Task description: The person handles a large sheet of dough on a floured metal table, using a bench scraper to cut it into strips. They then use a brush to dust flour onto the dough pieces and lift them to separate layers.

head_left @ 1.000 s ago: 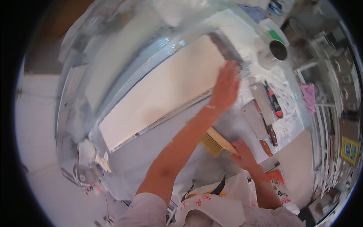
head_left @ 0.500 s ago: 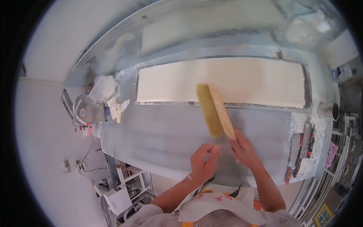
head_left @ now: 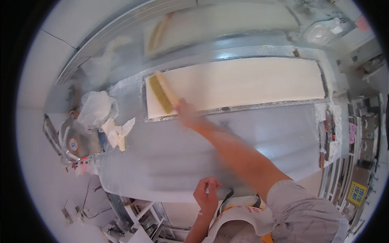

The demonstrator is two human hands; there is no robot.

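Note:
My right hand (head_left: 185, 112), slightly blurred, grips the handle of a wooden brush (head_left: 163, 92) with yellowish bristles. The brush lies across the left end of a long, pale rectangular sheet that looks like rolled-out dough (head_left: 251, 83). Its bristles face left, and I cannot tell whether they touch the sheet. Close to my body, my left hand (head_left: 206, 195) is held with curled fingers, thumb against them, and nothing shows in it. Whitish powder borders the sheet on the grey worktop (head_left: 174, 154).
Left of the sheet are a crumpled plastic bag (head_left: 96, 108), pale scraps (head_left: 118, 133) and a metal appliance (head_left: 75, 141). Several knives (head_left: 328, 131) lie at the worktop's right edge. A shiny panel (head_left: 121, 52) behind reflects the scene. Shelving (head_left: 139, 214) stands below at left.
My right hand has carried the brush leftward and away from me, from the sheet's near middle edge to its left end. My left hand has come closer to my body; the view has shifted too.

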